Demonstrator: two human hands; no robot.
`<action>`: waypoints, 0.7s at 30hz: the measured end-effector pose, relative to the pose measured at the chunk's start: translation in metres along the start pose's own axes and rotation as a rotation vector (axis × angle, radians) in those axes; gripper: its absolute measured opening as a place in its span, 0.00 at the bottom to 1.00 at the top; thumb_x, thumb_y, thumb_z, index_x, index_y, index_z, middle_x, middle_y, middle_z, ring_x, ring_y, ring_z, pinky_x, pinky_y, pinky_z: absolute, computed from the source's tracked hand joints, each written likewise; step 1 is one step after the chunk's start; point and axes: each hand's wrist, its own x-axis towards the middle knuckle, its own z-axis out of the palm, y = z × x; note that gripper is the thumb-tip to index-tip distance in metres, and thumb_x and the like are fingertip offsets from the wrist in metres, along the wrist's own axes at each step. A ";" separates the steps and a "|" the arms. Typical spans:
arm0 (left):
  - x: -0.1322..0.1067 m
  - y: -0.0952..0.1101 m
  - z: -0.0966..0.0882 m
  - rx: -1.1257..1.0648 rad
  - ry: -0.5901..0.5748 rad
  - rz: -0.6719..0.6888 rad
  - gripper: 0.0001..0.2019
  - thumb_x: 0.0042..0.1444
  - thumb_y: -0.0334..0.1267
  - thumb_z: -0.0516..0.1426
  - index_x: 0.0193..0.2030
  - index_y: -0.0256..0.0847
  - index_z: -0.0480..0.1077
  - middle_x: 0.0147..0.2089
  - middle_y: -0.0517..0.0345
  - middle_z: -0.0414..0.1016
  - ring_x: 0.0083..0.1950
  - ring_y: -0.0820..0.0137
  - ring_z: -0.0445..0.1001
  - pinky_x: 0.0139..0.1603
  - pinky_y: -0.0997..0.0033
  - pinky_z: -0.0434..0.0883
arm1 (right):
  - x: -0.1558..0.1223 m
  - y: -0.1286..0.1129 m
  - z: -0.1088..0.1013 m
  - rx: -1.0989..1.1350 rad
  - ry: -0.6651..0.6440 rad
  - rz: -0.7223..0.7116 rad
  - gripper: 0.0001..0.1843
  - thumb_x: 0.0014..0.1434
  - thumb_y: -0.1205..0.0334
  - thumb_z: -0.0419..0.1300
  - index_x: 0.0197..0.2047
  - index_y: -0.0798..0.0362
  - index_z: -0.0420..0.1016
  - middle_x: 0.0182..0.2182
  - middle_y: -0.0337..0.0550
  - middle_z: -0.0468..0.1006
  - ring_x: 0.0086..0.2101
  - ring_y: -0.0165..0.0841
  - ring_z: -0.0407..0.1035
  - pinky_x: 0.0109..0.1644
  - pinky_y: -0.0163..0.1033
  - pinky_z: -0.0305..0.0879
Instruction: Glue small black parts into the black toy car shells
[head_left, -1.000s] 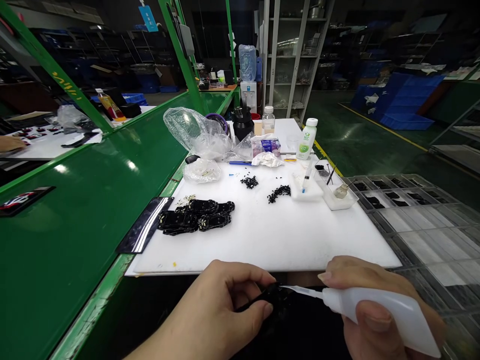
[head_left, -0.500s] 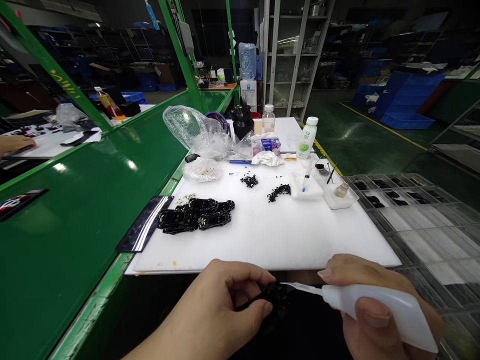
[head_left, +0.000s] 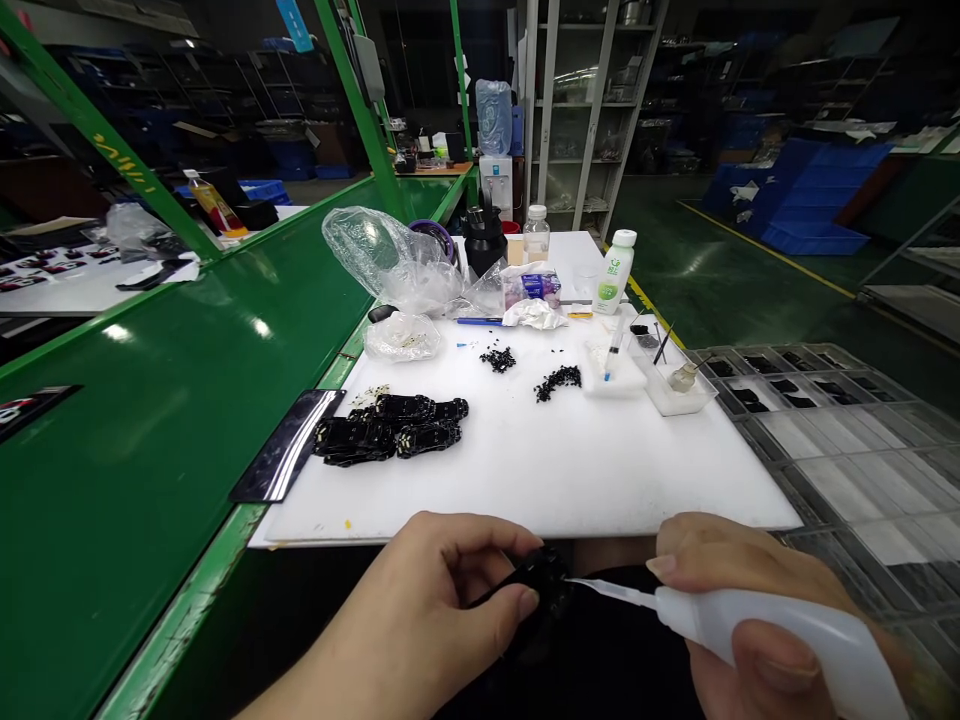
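Note:
My left hand (head_left: 439,610) pinches a small black plastic part (head_left: 541,580) below the near edge of the white board (head_left: 600,480). My right hand (head_left: 757,610) is wrapped round a white squeeze bottle (head_left: 780,635) whose thin nozzle tip touches the black part. On the board lie a heap of black parts (head_left: 390,435) at the left and two small piles of tiny black pieces (head_left: 557,382) near the middle.
A clear compartment tray (head_left: 847,450) sits right of the board. A white dish with a syringe (head_left: 613,362) and a small tray (head_left: 675,385) stand at the back right, with a white bottle (head_left: 613,272), plastic bags (head_left: 390,265) and a black jug (head_left: 484,240) behind. Green conveyor (head_left: 150,420) runs left.
Both hands shifted slightly lower and right; the nozzle stays at the black part. The other person's hand at the far left is gone from view.

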 end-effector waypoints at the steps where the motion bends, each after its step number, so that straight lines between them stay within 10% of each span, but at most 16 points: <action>1: 0.000 0.000 0.000 0.002 0.003 -0.002 0.18 0.54 0.46 0.61 0.50 0.44 0.74 0.34 0.59 0.80 0.33 0.70 0.74 0.30 0.76 0.67 | 0.000 0.001 0.000 -0.003 -0.012 -0.025 0.13 0.65 0.50 0.56 0.37 0.47 0.78 0.22 0.39 0.75 0.30 0.37 0.73 0.32 0.40 0.67; 21: 0.003 0.001 0.000 -0.028 -0.007 0.000 0.16 0.54 0.43 0.61 0.49 0.45 0.76 0.29 0.62 0.78 0.27 0.74 0.70 0.25 0.79 0.63 | 0.002 0.004 -0.003 -0.027 -0.044 -0.062 0.13 0.66 0.52 0.56 0.36 0.50 0.76 0.23 0.38 0.76 0.31 0.35 0.73 0.33 0.39 0.68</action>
